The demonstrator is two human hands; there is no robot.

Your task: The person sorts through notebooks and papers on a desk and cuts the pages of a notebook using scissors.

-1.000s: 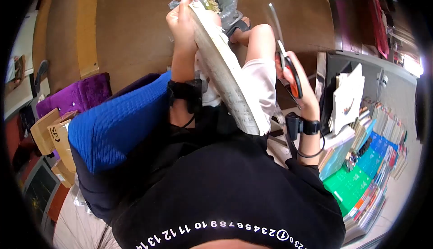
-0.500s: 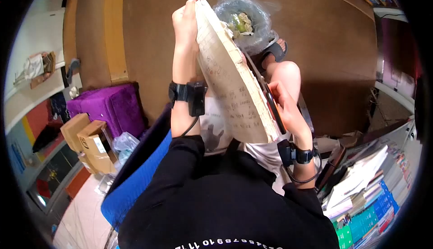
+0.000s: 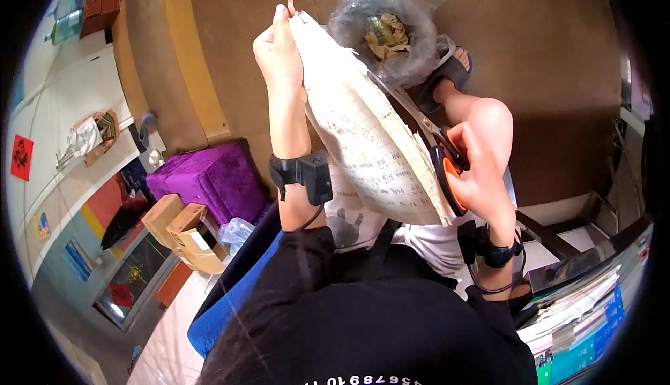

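My left hand (image 3: 278, 64) is closed on the far corner of a worn notebook (image 3: 363, 130), whose pages bear handwriting. The notebook is held slanting over my lap, its ragged, torn-looking long edge facing right. My right hand (image 3: 481, 176) has its fingers through the orange and black handles of a pair of scissors (image 3: 452, 183). The scissors lie along the ragged edge, blades pointing away from me and slightly parted. Whether paper sits between the blades I cannot tell. Past the notebook, a bin lined with a clear plastic bag (image 3: 412, 54) holds crumpled scraps.
My sandalled foot (image 3: 453, 71) is beside the bin on the brown floor (image 3: 551, 57). To the left are a purple velvet stool (image 3: 209, 179), cardboard boxes (image 3: 185, 235) and a blue chair edge (image 3: 234, 308). Stacked books and papers (image 3: 579, 329) stand at the lower right.
The scissors have swung outward, their blades now showing apart from the notebook's edge. The notebook's page has tilted more toward me. The whole view has shifted, bringing more of the left side in.
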